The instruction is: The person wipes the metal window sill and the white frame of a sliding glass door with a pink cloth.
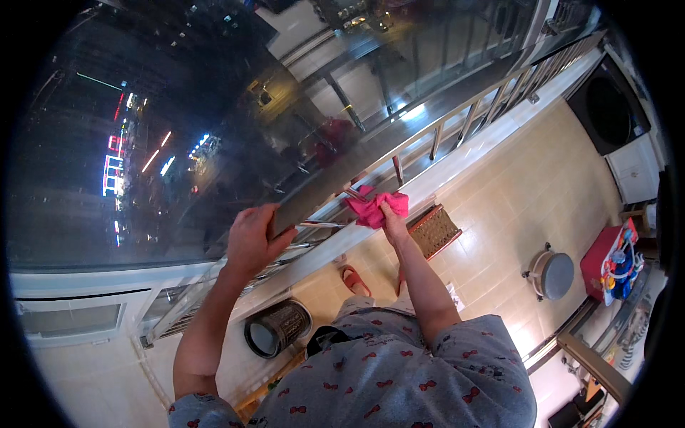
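Note:
My left hand (254, 241) grips the end of the wide metal handrail (299, 206) in view, its thumb on the near side and its fingers over the far side. In my right hand (395, 222) is a bunched pink cloth (374, 208). The cloth lies against a thin metal bar of the railing (436, 142), just above the white sill (423, 184). Part of that bar is hidden by the cloth. Beyond the railing stands a large window pane (225, 134) with night lights outside and reflections on it.
Below on the tiled floor (497, 176) are a brown slatted footrest or rack (434, 232), a round grey stool on casters (555, 275) and a red toy box (599, 262). A dark patterned bin (278, 327) stands at lower left. A front-loading washer (610, 107) is at far right.

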A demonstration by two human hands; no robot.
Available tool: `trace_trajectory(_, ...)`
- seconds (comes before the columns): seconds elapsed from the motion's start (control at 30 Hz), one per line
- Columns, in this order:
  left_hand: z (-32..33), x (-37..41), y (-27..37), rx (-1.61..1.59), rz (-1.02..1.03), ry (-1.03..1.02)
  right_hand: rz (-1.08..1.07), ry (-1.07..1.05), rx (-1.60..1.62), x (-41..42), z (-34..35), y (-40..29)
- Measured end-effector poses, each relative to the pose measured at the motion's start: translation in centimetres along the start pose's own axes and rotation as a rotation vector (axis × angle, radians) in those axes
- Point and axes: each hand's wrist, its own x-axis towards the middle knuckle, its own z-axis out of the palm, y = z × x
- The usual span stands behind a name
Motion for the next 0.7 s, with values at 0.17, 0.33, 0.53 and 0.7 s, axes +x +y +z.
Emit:
trace_trajectory(0.17,-0.2,0.0,0.1,-0.006,-0.01,-0.018,-0.046,0.233,-0.265,2.5,2.6,-1.1)
trace_trajectory(0.33,-0.1,-0.3,-0.3,-0.009,-0.006,-0.017,-0.154,0.569,-0.249,6.3,4.0,-2.6)
trace_trajectory(0.53,0.0,-0.2,-0.6,-0.01,-0.005,-0.053,-0.281,0.32,0.246,6.6,4.1,-0.6)
trace_trajectory(0.7,-0.2,-0.3,-0.3,-0.019,-0.035,-0.062,0.087,0.096,0.301,2.6,4.9,3.9)
